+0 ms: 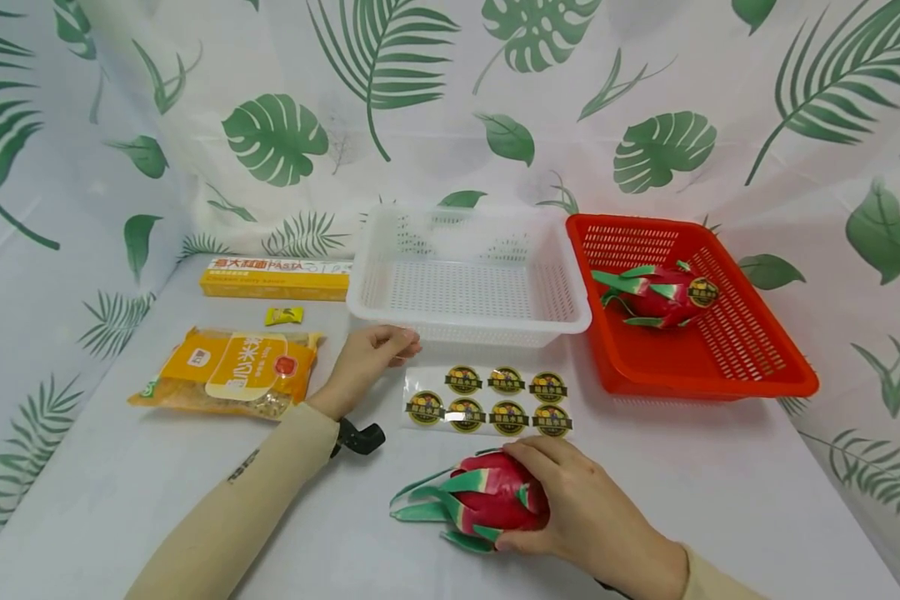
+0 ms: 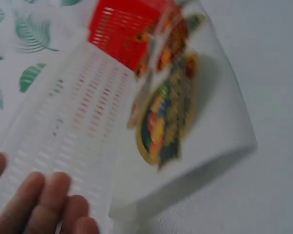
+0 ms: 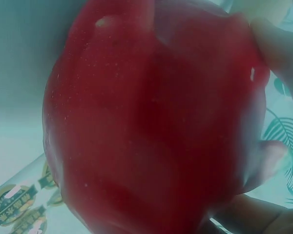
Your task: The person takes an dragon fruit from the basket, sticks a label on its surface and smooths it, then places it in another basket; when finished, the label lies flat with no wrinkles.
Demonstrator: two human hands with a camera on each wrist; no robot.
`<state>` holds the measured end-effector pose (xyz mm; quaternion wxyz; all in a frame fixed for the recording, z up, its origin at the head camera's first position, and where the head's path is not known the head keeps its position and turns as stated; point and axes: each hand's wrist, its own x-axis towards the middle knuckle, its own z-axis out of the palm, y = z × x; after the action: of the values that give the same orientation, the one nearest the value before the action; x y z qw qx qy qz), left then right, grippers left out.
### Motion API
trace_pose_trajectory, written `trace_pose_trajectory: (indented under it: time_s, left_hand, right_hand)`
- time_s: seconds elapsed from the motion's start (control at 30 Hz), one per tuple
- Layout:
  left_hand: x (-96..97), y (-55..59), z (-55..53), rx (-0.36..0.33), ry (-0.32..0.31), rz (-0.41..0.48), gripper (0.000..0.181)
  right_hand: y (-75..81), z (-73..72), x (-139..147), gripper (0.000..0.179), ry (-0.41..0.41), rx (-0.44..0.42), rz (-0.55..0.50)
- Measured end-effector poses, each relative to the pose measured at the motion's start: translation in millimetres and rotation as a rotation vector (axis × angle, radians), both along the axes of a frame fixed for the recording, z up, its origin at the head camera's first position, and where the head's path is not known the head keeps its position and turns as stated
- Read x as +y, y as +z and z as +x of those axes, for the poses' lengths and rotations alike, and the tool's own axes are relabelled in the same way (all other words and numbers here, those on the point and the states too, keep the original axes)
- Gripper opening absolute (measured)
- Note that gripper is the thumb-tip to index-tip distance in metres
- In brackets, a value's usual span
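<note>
My right hand (image 1: 592,504) holds a red dragon fruit (image 1: 491,496) with green leaf tips at the front of the table. The fingers lie over its top and the thumb is at its near side; the fruit (image 3: 151,117) fills most of the right wrist view. A clear sheet (image 1: 426,377) of round black-and-gold stickers lies just behind the fruit. My left hand (image 1: 367,362) hovers by the sheet's left corner, in front of the white basket (image 1: 468,323). In the left wrist view its fingers (image 2: 49,202) are loosely bent, apart from the thumb, with nothing seen between them.
To the right stands a red basket (image 1: 630,358) with another dragon fruit (image 1: 656,293) bearing one sticker. On the left lie an orange snack bag (image 1: 228,371), a small yellow packet (image 1: 283,316) and a pasta box (image 1: 276,279). Leaf-printed cloth (image 1: 420,158) rises behind.
</note>
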<state>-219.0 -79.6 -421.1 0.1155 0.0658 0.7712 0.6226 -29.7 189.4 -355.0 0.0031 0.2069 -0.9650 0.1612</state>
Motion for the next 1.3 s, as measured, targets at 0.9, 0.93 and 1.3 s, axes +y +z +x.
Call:
trace_pose_trajectory:
  time_s: [0.9, 0.93, 1.3]
  left_hand:
    - [26.0, -0.6, -16.1, 0.264, -0.342, -0.499, 0.024]
    - [25.8, -0.5, -16.6, 0.266, -0.347, -0.497, 0.022]
    - [28.0, 0.7, -12.4, 0.246, -0.364, -0.462, 0.016]
  right_hand:
    - [21.9, -16.4, 24.1, 0.062, -0.007, -0.207, -0.248]
    - [22.2, -22.9, 27.3, 0.054, 0.001, -0.214, -0.269]
    - [-11.0, -107.7, 16.2, 0.016, 0.110, -0.086, -0.216]
